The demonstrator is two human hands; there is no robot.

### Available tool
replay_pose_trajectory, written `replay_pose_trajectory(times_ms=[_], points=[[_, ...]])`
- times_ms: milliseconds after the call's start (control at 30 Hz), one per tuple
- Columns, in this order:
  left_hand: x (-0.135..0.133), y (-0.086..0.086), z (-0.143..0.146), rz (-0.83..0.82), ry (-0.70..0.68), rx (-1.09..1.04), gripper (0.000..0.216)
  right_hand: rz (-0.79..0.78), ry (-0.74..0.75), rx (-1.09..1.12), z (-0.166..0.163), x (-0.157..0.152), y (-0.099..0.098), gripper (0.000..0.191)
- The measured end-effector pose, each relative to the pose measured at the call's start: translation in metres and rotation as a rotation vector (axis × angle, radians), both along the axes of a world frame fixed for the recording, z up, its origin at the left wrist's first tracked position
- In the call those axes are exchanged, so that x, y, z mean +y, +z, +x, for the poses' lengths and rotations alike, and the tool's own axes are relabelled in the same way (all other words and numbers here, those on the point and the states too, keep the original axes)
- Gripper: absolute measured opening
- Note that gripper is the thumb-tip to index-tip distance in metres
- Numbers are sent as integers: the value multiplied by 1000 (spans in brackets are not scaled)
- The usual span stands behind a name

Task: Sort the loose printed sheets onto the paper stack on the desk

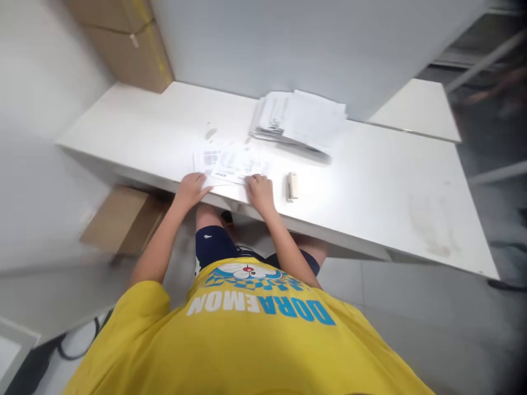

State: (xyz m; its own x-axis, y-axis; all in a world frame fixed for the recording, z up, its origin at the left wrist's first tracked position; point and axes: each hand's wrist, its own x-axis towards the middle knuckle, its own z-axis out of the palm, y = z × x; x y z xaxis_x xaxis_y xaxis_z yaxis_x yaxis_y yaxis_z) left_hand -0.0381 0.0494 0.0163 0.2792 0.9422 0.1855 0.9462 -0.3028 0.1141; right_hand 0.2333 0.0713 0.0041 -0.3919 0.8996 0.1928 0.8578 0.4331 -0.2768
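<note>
A few printed paper sheets (pixel 230 162) lie at the near edge of the white table (pixel 370 181). My left hand (pixel 190 187) rests on their lower left corner, fingers curled onto the paper. My right hand (pixel 259 191) presses down on the lower right edge of the same sheets, fingers bent. A small white stapler (pixel 292 186) lies just right of my right hand, untouched. A thicker stack of papers (pixel 298 119) sits farther back on the table.
Cardboard boxes (pixel 127 41) stand at the table's far left corner, and another box (pixel 119 219) sits on the floor under the table's left side. A grey partition wall (pixel 313 44) rises behind the table. A cable loops on the floor at lower left.
</note>
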Motion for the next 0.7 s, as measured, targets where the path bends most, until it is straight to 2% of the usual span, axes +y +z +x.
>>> replay_pose_trajectory(times_ms=[200, 300, 367, 567, 700], points=[[8, 16, -1, -5, -155, 214, 28, 5, 11, 186, 8, -1, -1, 40], [9, 15, -1, 5, -192, 266, 27, -22, 67, 233, 6, 2, -2, 48], [9, 13, 0, 20, -205, 270, 27, -49, 48, 224, 4, 3, -3, 55], [3, 2, 12, 113, -155, 52, 21, -38, 57, 211, 2, 3, -2, 38], [3, -7, 20, 168, -24, -130, 34, 1, 38, 195, 1, 6, -2, 33]])
